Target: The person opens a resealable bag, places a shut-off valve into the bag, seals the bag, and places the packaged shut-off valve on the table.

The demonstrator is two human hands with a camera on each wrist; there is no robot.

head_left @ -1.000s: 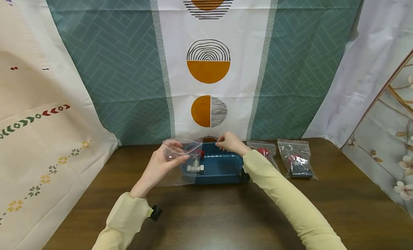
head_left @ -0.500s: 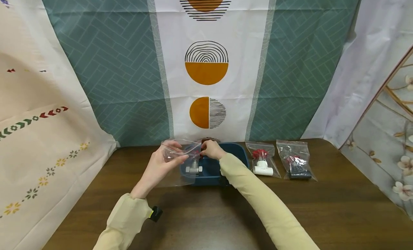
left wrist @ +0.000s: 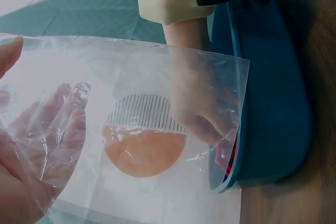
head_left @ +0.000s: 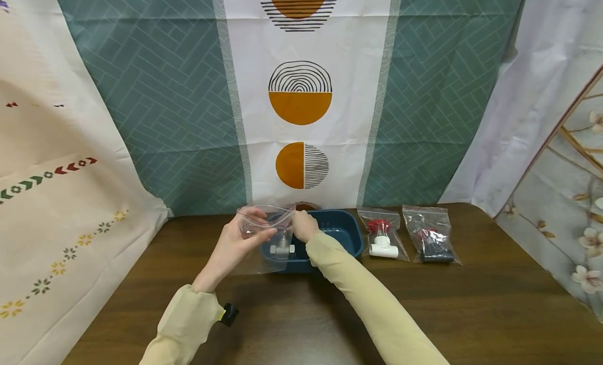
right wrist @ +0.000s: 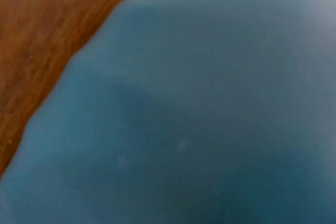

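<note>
My left hand holds a clear zip bag by its top, with the mouth gaping between thumb and fingers. In the left wrist view the bag spreads out flat and looks empty. Behind it stands a blue basin. My right hand reaches down into the basin's left end. There its curled fingers grip the red part of a valve, partly hidden by the hand and plastic. The valve's silver tee-shaped body shows through the bag. The right wrist view holds only the blurred basin wall.
Right of the basin lie two filled zip bags: one with a white valve with a red handle, the other with a dark grey valve with a red handle. All rest on a brown wooden table, with a patterned curtain behind.
My right hand has moved left from the basin's far rim and down to the valve. The left hand and its bag have stayed nearly in place.
</note>
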